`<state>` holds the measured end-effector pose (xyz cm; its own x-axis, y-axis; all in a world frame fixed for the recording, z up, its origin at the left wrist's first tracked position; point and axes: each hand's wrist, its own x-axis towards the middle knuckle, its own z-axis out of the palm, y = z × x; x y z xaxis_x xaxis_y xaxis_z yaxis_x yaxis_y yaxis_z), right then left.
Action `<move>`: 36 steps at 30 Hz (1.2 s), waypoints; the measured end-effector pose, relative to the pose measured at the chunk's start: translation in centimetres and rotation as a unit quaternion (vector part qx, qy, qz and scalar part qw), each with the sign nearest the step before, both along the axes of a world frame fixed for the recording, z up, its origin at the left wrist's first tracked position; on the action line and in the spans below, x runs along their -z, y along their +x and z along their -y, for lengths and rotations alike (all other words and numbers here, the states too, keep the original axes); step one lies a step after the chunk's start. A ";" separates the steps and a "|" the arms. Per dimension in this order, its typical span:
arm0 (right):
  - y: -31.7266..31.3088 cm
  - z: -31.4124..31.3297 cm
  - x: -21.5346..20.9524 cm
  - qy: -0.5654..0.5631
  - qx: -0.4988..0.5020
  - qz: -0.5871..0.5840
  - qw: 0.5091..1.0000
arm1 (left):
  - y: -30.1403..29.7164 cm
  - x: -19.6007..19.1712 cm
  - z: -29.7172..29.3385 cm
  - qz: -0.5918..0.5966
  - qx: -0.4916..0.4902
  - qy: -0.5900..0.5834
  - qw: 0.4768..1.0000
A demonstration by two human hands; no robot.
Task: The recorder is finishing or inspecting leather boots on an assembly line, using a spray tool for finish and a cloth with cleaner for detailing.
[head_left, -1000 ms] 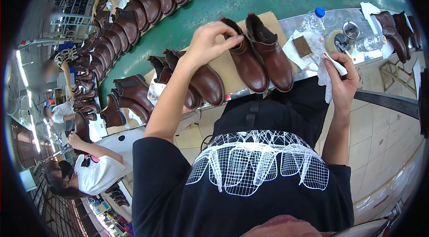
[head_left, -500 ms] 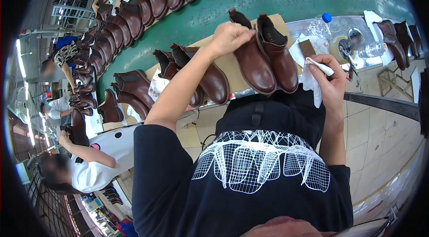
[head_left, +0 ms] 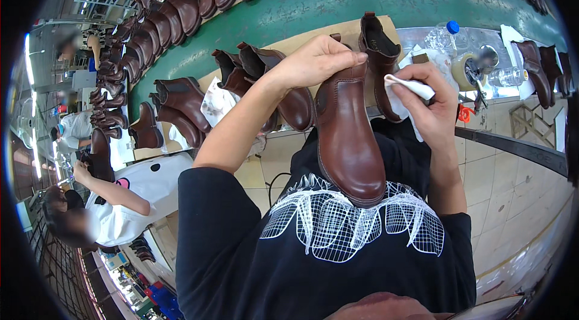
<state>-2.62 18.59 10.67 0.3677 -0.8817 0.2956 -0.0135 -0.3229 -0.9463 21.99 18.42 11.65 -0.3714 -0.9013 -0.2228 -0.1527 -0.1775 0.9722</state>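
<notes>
My left hand (head_left: 322, 62) is closed on the upper shaft of a brown leather ankle boot (head_left: 350, 139), which is lifted with its toe toward my body. In my right hand (head_left: 429, 100) is a folded white cloth (head_left: 411, 88), pinched between thumb and fingers and held just right of the boots. Behind the lifted boot a second brown boot (head_left: 380, 57) stands on a strip of cardboard (head_left: 329, 39). A brown block (head_left: 420, 57), partly hidden by my right hand, lies on white paper at the bench.
A clear bottle with a blue cap (head_left: 443, 36), a tape roll (head_left: 463, 71) and a clear jar (head_left: 505, 77) stand at the right. More boots (head_left: 295, 100) line the bench and the far side of the green conveyor (head_left: 301, 12). A person in white (head_left: 123, 214) handles a boot at left.
My left hand has lifted one boot off the cardboard and brought it toward my body. My right hand, still holding the cloth, has moved slightly left, closer to the boot.
</notes>
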 end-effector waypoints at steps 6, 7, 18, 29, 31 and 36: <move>1.8 -0.5 0.2 -0.092 -0.036 -0.022 0.995 | 0.4 -0.5 0.2 0.038 0.013 0.036 0.999; 2.2 -0.5 0.2 -0.131 -0.032 -0.023 0.991 | 0.2 -1.0 0.1 0.020 0.025 0.028 0.999; 2.0 -0.7 1.3 -0.078 0.082 0.009 0.994 | 0.3 -3.1 -0.1 0.064 -0.015 0.016 0.998; 3.4 -0.6 -1.6 -0.231 -0.013 -0.084 0.969 | -0.5 -3.5 1.5 0.315 0.074 -0.050 0.945; 3.6 -0.8 -2.1 -0.248 -0.033 -0.102 0.963 | -0.7 -3.6 1.6 0.318 0.071 -0.035 0.945; 4.5 -1.5 -2.1 -0.309 -0.093 -0.187 0.928 | -1.7 -4.7 2.0 0.353 0.078 -0.051 0.931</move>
